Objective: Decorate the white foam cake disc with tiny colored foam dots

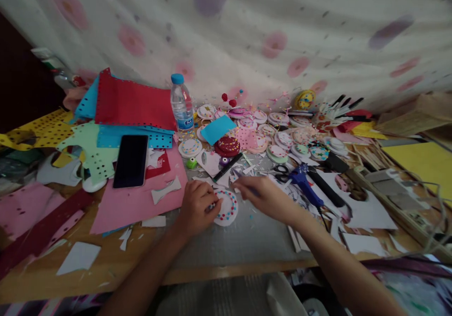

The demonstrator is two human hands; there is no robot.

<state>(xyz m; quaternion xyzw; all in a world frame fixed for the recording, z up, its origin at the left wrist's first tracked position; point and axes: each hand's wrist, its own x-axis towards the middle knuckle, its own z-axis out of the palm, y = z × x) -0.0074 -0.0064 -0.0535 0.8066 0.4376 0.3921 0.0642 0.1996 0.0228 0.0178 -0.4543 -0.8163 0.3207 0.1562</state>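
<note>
A white round disc (226,212) with a ring of small red and blue pieces lies on the grey mat (247,240) in front of me. My left hand (198,206) is curled at its left edge, thumb and forefinger pinching there and covering part of it. Just beyond the disc's upper right side is my right hand (265,196), its fingers drawn together in a pinch; whatever is between the fingertips is too small or blurred to name. A black marker (228,166) lies past both hands, near a green bead-like piece (191,163) and a purple one (224,161).
Decorated discs (282,139) crowd the back, beside a water bottle (181,101). A phone (131,161) rests on pink foam sheet (137,212) at left, near a red sheet (134,104). At right are a blue glue gun (306,186), scissors (281,173) and white scraps (367,203).
</note>
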